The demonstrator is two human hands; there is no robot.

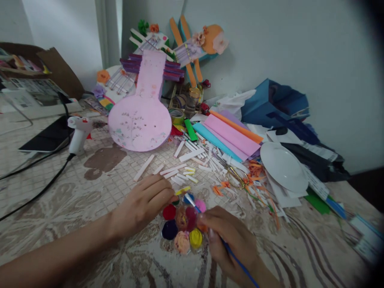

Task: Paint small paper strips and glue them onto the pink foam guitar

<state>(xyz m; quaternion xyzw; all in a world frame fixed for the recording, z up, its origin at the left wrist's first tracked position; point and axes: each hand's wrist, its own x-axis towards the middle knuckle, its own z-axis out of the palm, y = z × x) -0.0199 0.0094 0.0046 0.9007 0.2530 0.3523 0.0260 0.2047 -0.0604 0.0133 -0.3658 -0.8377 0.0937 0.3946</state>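
Observation:
Between the fingers of my right hand (pixel 231 238) is a blue paintbrush (pixel 232 254), its bristles reaching up and left. The brush tip lies close to a small yellow-painted strip (pixel 183 191), which my left hand (pixel 147 200) pinches at its near end. Below both hands sits a flower-shaped paint palette (pixel 181 218) with red, dark blue, peach, yellow, pink and blue wells. Just beyond my left hand, several small white strips (pixel 171 173) and a few yellow-ended ones (pixel 191 173) lie on the patterned tablecloth.
A pink banjo-shaped craft (pixel 139 122) leans at the back. To the left are a glue gun (pixel 79 132) with a cord and a black tablet (pixel 45 136). Gold scissors (pixel 237 177), coloured paper (pixel 229 134), a white plate (pixel 283 166) and a blue bag (pixel 273 102) lie to the right.

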